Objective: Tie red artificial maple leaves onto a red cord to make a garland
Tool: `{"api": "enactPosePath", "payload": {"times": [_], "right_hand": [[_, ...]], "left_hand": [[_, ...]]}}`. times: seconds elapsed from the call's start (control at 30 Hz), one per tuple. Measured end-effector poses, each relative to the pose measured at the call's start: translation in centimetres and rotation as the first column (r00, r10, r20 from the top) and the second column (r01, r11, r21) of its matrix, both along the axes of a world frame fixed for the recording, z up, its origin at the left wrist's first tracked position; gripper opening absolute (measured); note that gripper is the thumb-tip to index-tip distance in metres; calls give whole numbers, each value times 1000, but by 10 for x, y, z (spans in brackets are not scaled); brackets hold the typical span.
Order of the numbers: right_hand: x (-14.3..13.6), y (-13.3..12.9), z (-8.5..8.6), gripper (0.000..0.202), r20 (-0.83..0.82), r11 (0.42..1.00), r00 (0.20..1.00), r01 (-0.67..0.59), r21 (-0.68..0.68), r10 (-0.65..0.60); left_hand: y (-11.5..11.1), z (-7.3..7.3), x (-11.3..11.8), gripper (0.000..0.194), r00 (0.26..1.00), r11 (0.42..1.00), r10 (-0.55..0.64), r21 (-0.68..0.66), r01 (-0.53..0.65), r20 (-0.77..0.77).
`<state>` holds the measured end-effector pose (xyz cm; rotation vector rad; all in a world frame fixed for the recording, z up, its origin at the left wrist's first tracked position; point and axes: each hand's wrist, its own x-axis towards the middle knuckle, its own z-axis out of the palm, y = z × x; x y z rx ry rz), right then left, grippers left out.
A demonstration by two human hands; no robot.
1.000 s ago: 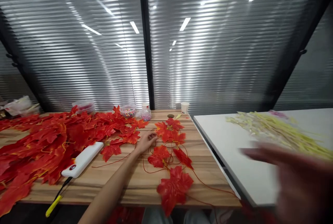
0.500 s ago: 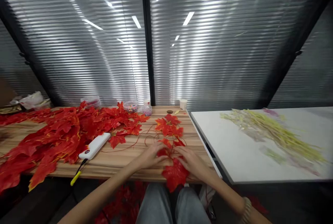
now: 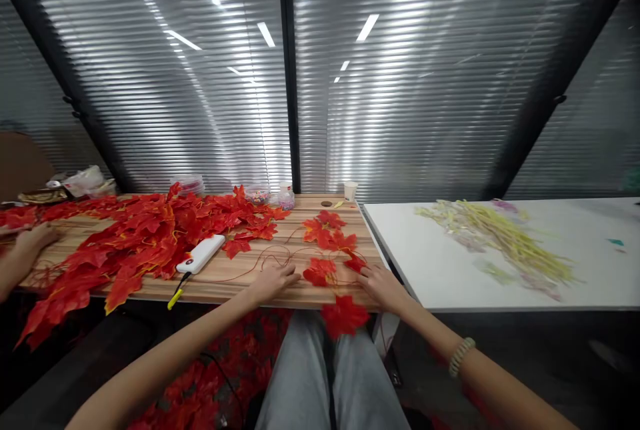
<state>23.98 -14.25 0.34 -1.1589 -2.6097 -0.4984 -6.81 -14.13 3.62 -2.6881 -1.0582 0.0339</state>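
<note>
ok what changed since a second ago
The right hand has swung left, away from the white table, to a red leaf; its grip is unclear. The left hand has drawn back toward the near edge of the wooden table. White device and paper cup stayed put.

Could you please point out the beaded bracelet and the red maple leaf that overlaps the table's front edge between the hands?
Beaded bracelet (image 3: pixel 461 355): head view, middle of its band.
Red maple leaf (image 3: pixel 345 316): head view, middle of its blade.
</note>
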Motion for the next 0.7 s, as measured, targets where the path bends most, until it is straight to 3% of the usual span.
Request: {"api": "enactPosePath", "payload": {"times": [0.17,0.3,0.43,0.57,0.7], "right_hand": [[21,1,25,16,55,996,997,55,77,-59],[50,8,47,18,80,977,982,159,141,-171],[100,20,72,19,117,947,953,253,199,-280],[161,31,101,18,123,891,894,401,214,-432],[205,38,120,19,59,764,769,619,182,-637]], "left_hand": [[-10,28,-37,21,998,988,-62,140,64,-16],[-14,57,-78,25,1000,960,11,279,-6,-16],[-20,97,-130,29,994,912,110,399,-91,-25],[-31,143,-183,31,972,843,232,506,-185,-31],[-43,187,-209,31,903,731,420,554,-399,96]]}}
